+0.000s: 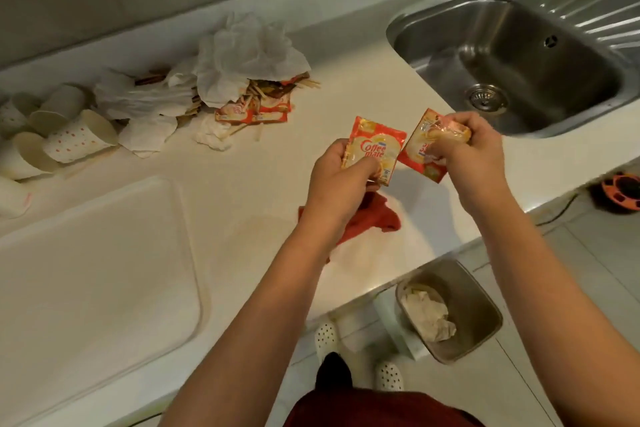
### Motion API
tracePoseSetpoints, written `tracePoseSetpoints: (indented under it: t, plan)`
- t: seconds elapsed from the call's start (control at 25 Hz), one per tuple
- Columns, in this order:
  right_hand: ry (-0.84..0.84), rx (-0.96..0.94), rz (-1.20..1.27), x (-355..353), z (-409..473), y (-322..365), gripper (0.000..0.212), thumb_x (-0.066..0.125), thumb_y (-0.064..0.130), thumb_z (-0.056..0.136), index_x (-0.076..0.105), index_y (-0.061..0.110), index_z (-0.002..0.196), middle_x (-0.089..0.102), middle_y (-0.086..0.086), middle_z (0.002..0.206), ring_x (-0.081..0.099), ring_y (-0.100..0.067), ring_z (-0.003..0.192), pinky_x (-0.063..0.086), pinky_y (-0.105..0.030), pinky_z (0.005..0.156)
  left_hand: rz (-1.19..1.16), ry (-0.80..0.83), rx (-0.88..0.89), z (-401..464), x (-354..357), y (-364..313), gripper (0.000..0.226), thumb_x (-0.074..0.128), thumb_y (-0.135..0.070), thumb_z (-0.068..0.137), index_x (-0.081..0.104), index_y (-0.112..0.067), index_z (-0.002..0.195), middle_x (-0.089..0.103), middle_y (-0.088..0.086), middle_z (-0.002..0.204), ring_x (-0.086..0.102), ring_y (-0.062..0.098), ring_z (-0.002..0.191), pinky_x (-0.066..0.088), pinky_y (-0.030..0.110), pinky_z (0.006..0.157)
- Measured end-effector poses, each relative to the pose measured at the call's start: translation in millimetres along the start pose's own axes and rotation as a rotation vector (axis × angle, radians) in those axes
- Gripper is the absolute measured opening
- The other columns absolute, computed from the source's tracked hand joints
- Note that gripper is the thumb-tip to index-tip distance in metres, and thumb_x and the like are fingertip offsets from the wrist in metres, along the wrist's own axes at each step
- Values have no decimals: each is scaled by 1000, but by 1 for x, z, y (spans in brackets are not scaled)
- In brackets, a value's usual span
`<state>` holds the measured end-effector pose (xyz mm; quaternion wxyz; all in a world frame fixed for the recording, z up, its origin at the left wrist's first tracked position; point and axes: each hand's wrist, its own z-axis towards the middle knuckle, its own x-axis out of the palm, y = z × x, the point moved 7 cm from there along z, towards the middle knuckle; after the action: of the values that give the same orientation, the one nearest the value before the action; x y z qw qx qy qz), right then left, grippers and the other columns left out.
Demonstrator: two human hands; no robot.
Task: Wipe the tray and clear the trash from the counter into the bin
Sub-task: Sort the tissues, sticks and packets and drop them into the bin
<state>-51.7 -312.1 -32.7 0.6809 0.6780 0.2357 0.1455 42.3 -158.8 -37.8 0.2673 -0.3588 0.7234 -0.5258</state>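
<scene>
Two creamer sachets are up over the desk [311,87]: our left hand [337,177] pinches the left sachet [375,146], our right hand [474,152] grips the right sachet [420,158]. A red cloth [377,218] lies beneath them, the white tray [104,270] to the left, the bin [481,308] on the floor below.

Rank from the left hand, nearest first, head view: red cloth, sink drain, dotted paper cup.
From the left hand:
1. Red cloth, just below it, partly under the wrist.
2. Sink drain, up and to the right.
3. Dotted paper cup, far left of counter.
</scene>
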Motion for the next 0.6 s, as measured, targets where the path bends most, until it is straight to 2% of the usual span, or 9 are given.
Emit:
tracePoseSetpoints:
  t: [0.04, 0.12, 0.2, 0.24, 0.32, 0.44, 0.52, 0.56, 0.6]
  plan:
    - [-58, -38, -6, -21, -7, -3, 33, 54, -7, 78, 51, 26, 77, 57, 12, 82, 61, -6, 75, 51, -14, 55, 13, 42, -17, -12, 20, 8, 15, 56, -9, 88, 58, -19, 98, 67, 5, 99, 66, 22, 88, 58, 36, 76]
    - [-173, -178, -8, -63, -25, -8, 32, 51, -6, 76, 51, 26, 75, 55, 12, 78, 58, -3, 72, 48, -10, 54, -28, 151, -42, -34, 58, 30, 16, 55, -2, 87, 57, -17, 95, 66, 3, 90, 65, 16, 78, 57, 28, 68]
    - [-239, -291, 2, -103, -45, -28, 28, 50, -1, 70, 51, 26, 77, 55, 18, 73, 53, 0, 66, 43, -14, 55, -22, 262, -116, -55, 90, 61, 21, 54, 2, 86, 56, -19, 88, 65, 0, 84, 64, 13, 73, 56, 24, 67]
    - [-275, -275, -7, -126, -55, -50, 27, 49, 1, 67, 51, 26, 77, 56, 20, 69, 50, 1, 64, 41, -16, 55, 28, 311, -173, -65, 106, 83, 23, 54, 2, 86, 55, -21, 86, 64, 0, 83, 63, 13, 71, 55, 26, 68]
    - [-361, -104, -53, -168, -73, -110, 28, 47, 3, 64, 51, 28, 75, 57, 18, 69, 52, 0, 66, 44, -24, 58, 135, 352, -274, -80, 126, 129, 23, 53, 0, 86, 52, -23, 83, 63, -1, 82, 62, 12, 67, 54, 27, 68]
    - [-347, 145, -205, -192, -101, -188, 24, 51, 10, 65, 54, 31, 77, 58, 0, 81, 61, -25, 82, 53, -41, 69, 247, 304, -360, -82, 136, 186, 23, 54, 1, 85, 52, -22, 82, 63, 7, 92, 62, 18, 75, 55, 31, 72]
    - [-254, 256, -317, -190, -113, -224, 23, 58, 9, 69, 57, 22, 88, 59, -4, 91, 59, -27, 87, 50, -37, 73, 331, 280, -389, -76, 142, 215, 19, 56, -1, 85, 55, -20, 85, 65, 13, 102, 64, 26, 87, 55, 40, 83]
    - [-184, 301, -390, -188, -118, -239, 29, 63, 6, 72, 59, 18, 98, 59, -5, 97, 58, -27, 93, 49, -34, 78, 381, 286, -396, -74, 145, 226, 15, 58, -4, 85, 58, -17, 92, 65, 14, 109, 64, 29, 94, 53, 40, 88]
    - [-102, 341, -479, -185, -122, -253, 38, 67, 4, 74, 59, 14, 110, 57, -7, 108, 56, -28, 103, 45, -29, 83, 434, 307, -406, -72, 149, 236, 21, 60, -8, 85, 59, -12, 106, 63, 13, 118, 62, 28, 104, 50, 38, 93]
